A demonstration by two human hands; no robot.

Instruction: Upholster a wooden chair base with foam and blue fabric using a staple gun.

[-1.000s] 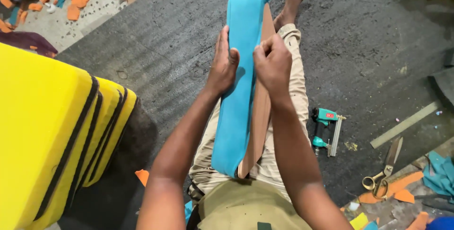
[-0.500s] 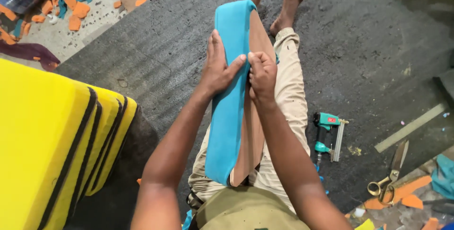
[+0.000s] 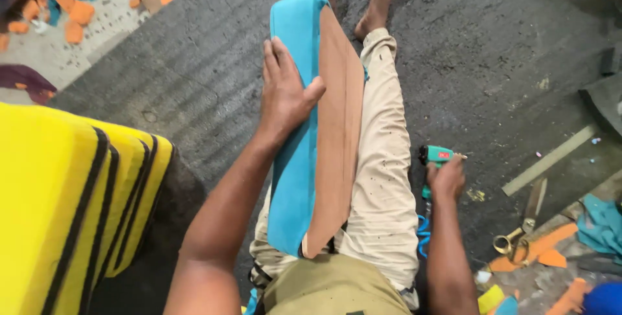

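A long cushion panel lies along my legs, with blue fabric (image 3: 293, 179) wrapped over its left side and a bare brown board (image 3: 337, 134) showing on the right. My left hand (image 3: 283, 91) presses flat on the blue fabric near the panel's far half, thumb at the fabric's edge. My right hand (image 3: 446, 178) is down on the floor to the right of my leg, closed around the handle of a green staple gun (image 3: 433, 159).
A stack of yellow cushions with black stripes (image 3: 71, 205) stands at the left. Scissors (image 3: 521, 221) and a thin wooden strip (image 3: 547, 159) lie on the dark floor at the right, among orange and blue foam scraps (image 3: 538, 253). More orange scraps (image 3: 71, 4) lie far left.
My right hand left the panel and dropped to the floor, taking hold of the green staple gun. My left hand stayed on the blue fabric, and the board's brown face now shows.
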